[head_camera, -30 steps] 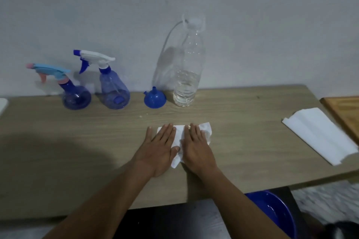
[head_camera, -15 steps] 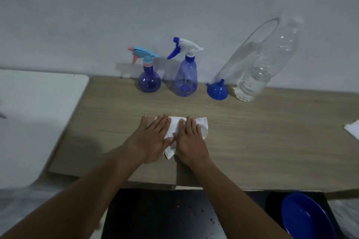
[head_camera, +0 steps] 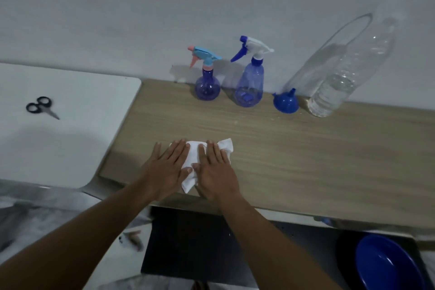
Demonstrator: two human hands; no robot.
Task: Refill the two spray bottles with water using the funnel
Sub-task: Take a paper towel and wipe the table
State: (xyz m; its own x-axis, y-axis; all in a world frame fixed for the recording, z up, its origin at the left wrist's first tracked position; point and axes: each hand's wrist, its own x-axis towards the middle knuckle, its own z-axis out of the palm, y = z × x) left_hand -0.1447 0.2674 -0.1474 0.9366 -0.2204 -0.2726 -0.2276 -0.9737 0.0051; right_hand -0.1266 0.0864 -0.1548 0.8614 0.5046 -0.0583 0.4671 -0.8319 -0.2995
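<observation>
Left hand (head_camera: 164, 169) and right hand (head_camera: 216, 172) lie flat side by side on a crumpled white paper tissue (head_camera: 193, 155), near edge of the wood-grain tabletop (head_camera: 306, 160). Fingers straight, palms down. Grip on both hands is apart: nothing clamped, only pressing down on the tissue. It reads as blotting or wiping the surface, or pinning the tissue, not a refill move.

Task items line up at the far edge against the wall, well apart from the hands:
- round-bellied purple spray bottle with light-blue and pink trigger head (head_camera: 207, 87), leftmost
- taller conical purple spray bottle with white and blue trigger head (head_camera: 250, 85), just right of it
- small blue plastic funnel (head_camera: 285, 101), right again, wide mouth down and spout up, so it sits stable and can't roll
- large clear plastic water bottle (head_camera: 341, 82), rightmost, roughly a third full; its cap end is too blurred to read

Both trigger heads sit on their necks. Fill level in the spray bottles can't be read. The row at the back likely keeps the near working area free.

Left of the tabletop, black-handled scissors (head_camera: 40, 107) lie on a white surface (head_camera: 70, 148). A blue bowl (head_camera: 386, 266) sits low at near right, below tabletop level.

Judgement: either pre-start or final wipe-down; the frame doesn't settle which.
</observation>
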